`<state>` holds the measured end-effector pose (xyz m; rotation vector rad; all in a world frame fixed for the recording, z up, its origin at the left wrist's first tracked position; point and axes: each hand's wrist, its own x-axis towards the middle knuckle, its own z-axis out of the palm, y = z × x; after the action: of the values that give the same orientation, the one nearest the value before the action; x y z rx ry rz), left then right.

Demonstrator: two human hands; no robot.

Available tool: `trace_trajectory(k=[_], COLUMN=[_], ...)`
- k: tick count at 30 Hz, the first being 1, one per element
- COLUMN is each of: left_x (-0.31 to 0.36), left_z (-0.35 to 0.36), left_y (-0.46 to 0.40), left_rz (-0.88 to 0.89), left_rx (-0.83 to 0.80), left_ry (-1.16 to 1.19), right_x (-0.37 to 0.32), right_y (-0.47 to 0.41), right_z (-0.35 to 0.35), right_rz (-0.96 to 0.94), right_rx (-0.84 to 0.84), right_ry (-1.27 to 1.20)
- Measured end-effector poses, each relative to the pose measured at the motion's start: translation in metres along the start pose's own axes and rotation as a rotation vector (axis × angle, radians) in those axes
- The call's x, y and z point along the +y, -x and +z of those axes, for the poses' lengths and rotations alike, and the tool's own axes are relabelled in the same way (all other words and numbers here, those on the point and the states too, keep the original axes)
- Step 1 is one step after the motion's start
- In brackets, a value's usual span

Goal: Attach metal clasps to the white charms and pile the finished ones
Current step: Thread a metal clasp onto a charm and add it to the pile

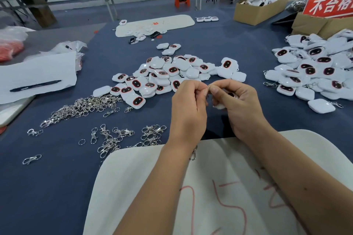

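A: How are the hands seen?

B: A small metal ring [209, 87] is pinched between left hand [188, 101] and right hand [236, 105]; a white charm [219, 105] is curled in the right.

A: And the charms?

B: Unclasped charms [172, 74] are heaped at twelve o'clock, finished ones [313, 74] at two, loose clasps [86, 107] at nine.

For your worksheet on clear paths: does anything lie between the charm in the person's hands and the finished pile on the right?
Nothing visible does. Only bare blue cloth lies between the right hand, gripping the charm, and the finished pile.
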<state>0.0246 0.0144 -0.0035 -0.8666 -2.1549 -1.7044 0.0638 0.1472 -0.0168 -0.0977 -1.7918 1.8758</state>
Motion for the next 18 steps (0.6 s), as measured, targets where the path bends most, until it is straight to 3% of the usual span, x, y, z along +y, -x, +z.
trace_trajectory(k=[4,11,18], left_x=[-0.003,-0.015,-0.014], left_z=[-0.005,-0.012,-0.005], left_y=[-0.002,-0.004,-0.002], left_rz=[0.054,0.044,0.02], left_rx=[-0.011,-0.158,-0.341], left_ry=[-0.115,-0.281,-0.249], right_x=[0.002,0.006,0.005], right_y=[0.0,-0.008,-0.006], right_z=[0.001,-0.001,0.0], right_rz=[-0.011,0.183,0.09], right_rx=[0.008,0.279,0.32], right_ry=[0.076,0.002,0.11])
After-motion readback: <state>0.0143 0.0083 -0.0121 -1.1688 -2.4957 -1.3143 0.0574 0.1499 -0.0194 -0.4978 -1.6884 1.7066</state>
